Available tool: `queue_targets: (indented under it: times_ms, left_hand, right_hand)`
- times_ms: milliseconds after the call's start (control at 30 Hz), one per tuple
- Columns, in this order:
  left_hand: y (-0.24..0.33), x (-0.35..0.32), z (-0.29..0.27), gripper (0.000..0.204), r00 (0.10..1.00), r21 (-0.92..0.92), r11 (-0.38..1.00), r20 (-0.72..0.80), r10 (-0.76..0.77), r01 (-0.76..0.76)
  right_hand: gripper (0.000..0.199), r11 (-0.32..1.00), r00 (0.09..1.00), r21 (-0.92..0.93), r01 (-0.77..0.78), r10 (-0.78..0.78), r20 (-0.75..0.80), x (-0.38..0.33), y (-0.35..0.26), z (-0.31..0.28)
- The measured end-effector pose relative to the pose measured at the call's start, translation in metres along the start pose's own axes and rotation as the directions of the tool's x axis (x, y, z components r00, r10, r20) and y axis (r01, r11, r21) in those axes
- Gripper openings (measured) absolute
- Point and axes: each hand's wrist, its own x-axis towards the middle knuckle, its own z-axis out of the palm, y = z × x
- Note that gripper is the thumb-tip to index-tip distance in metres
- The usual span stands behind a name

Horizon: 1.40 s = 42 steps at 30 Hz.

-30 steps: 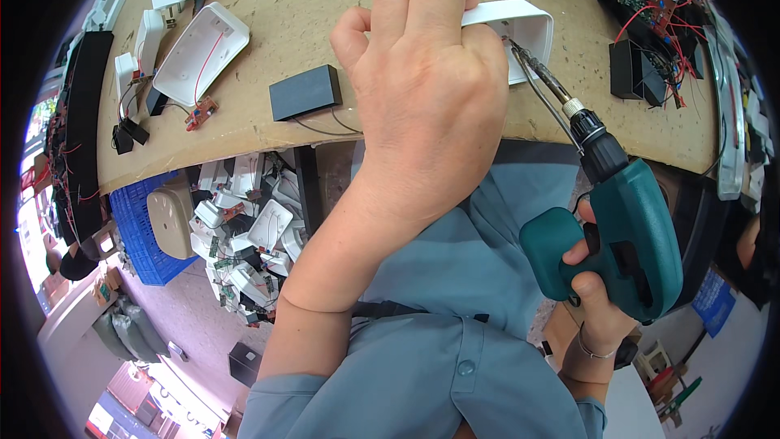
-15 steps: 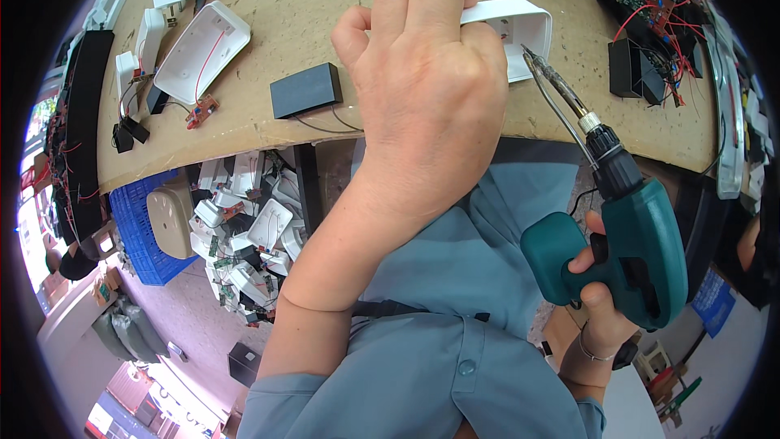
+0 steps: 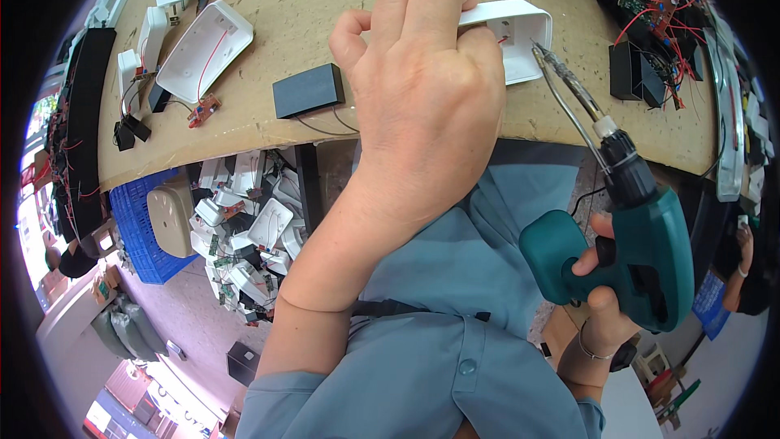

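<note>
Head view: a green, pistol-shaped soldering tool [image 3: 660, 264] is drawing its tip back from a white, open plastic housing [image 3: 520, 67].
The left hand [image 3: 426, 81] is gripping the housing over the tan worktop [image 3: 301, 24], its fingertips partly hidden; the right hand [image 3: 605, 313] is wrapping closely around the tool's handle. Compared with a second ago, when the slender metal tip was reaching deeper inside, it is now lying farther right, across the housing's open mouth and apart from the short reddish wire [image 3: 503, 39] within. This gap is suggesting that contact at that spot is over, at least momentarily. A dark-grey rectangular box [image 3: 309, 91] is resting left of the left hand.
</note>
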Motion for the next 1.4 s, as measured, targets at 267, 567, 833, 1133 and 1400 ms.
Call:
queue_targets:
  times_ms: [267,567,833,1133,1400]
  left_hand:
    - [0.004,-0.003,-0.008,0.009,0.998,-0.044,0.999,0.059,-0.002,0.004]
    - [0.009,-0.025,-0.018,0.028,0.999,-0.126,0.992,0.033,-0.017,0.021]
    - [0.009,-0.031,-0.021,0.034,0.954,-0.346,0.931,0.298,-0.012,0.119]
    - [-0.004,-0.036,-0.009,0.035,0.977,-0.381,0.917,0.122,0.173,-0.115]
    - [0.001,-0.027,0.010,0.023,0.980,-0.290,0.942,-0.147,0.133,-0.172]
  right_hand:
    - [0.072,0.993,0.992,0.026,0.111,-0.110,-0.056,0.002,0.009,-0.007]
    - [0.074,0.984,0.990,0.111,0.138,-0.134,-0.043,0.002,0.015,-0.010]
    - [0.072,0.978,0.994,0.179,0.107,-0.102,-0.037,0.006,0.014,-0.004]
    - [0.073,0.976,0.993,0.181,0.118,-0.113,-0.040,0.006,0.014,-0.004]
    - [0.071,0.921,0.993,0.375,0.106,-0.115,0.003,0.016,0.025,-0.010]
